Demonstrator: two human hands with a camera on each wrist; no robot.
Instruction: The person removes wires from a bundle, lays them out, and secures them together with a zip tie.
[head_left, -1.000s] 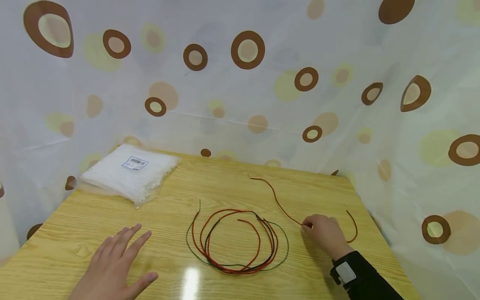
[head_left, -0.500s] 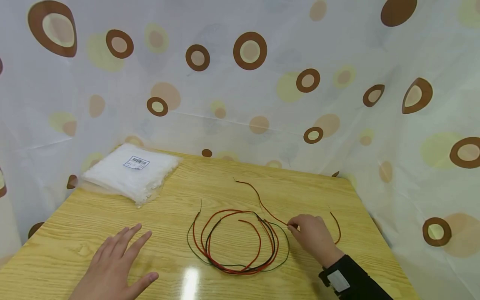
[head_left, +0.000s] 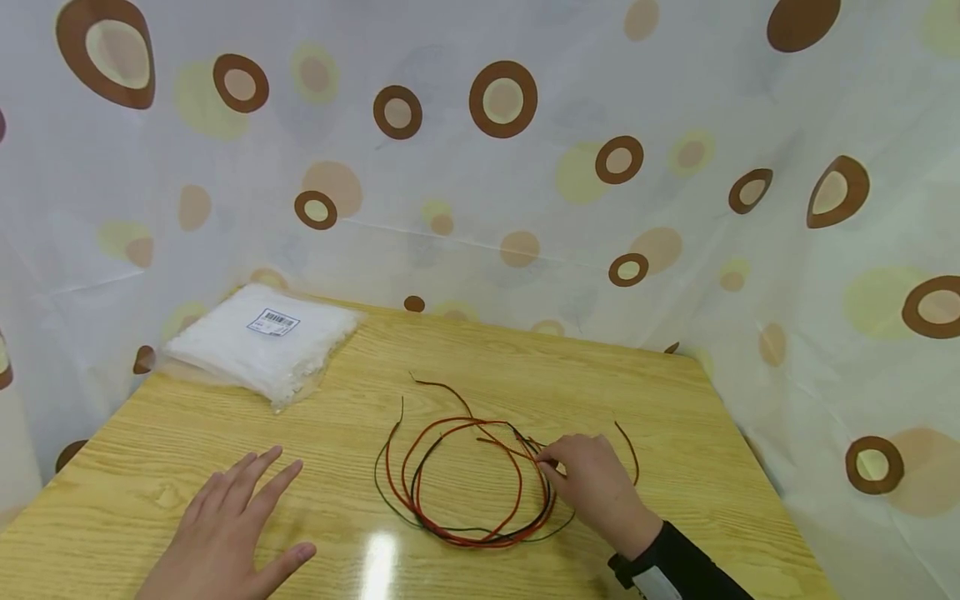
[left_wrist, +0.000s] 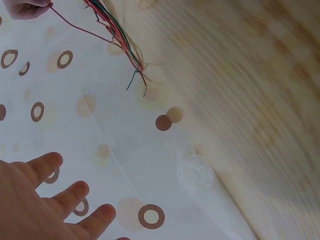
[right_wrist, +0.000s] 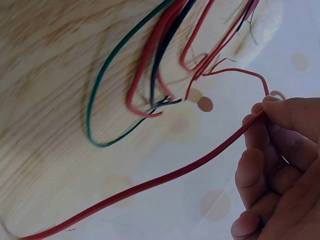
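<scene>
A red wire (right_wrist: 170,175) is pinched between the thumb and index finger of my right hand (head_left: 596,479). One part of it runs far left past the fingers, over the back of a loose coil of wires (head_left: 450,543); its other end curves up behind the hand. Red, black and green wires make up the coil, which lies in rough rings on the table. My right hand is over the coil's right edge. To the left of the coil, my left hand (head_left: 225,525) holds nothing, its fingers spread, palm toward the table.
A clear plastic bag of white items (head_left: 258,342) with a barcode label lies at the back left of the wooden table (head_left: 600,375). A curtain (head_left: 450,183) with brown and yellow circles hangs behind and along the right side.
My right hand has moved left with the red wire, from the right of the coil to its right edge. The wire's far end has come across above the coil. My left hand stays put.
</scene>
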